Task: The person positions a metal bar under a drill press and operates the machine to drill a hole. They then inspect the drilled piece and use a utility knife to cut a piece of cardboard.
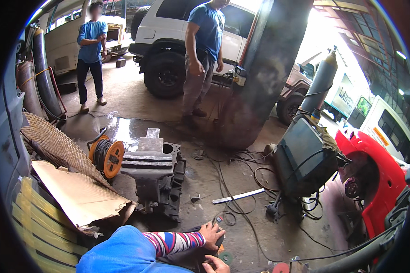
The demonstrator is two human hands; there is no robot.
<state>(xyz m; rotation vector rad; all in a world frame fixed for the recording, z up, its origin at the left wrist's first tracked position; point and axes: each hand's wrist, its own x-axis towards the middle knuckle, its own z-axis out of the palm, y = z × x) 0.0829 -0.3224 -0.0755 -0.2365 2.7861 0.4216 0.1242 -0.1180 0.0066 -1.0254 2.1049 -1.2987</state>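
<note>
My left hand (211, 235), below a striped sleeve (175, 242), lies with fingers apart on a dark surface, which may be my own knee. Close under it, at the lower edge, my right hand (217, 265) shows only in part. Its visible fingers are apart, and I see nothing held in it. A green disc (225, 258) lies on the floor just beside the hands. Further right along the lower edge is a red disc (281, 267). Ahead of my left hand, a bench vise (148, 166) sits against a dark engine block (173, 193).
A long metal strip (238, 196) lies among cables on the floor. Cardboard (77, 193) and an orange cable reel (109, 157) are at left. A machine box (300, 154), a gas cylinder (321, 77) and a red car panel (378, 182) stand right. Two people stand beyond.
</note>
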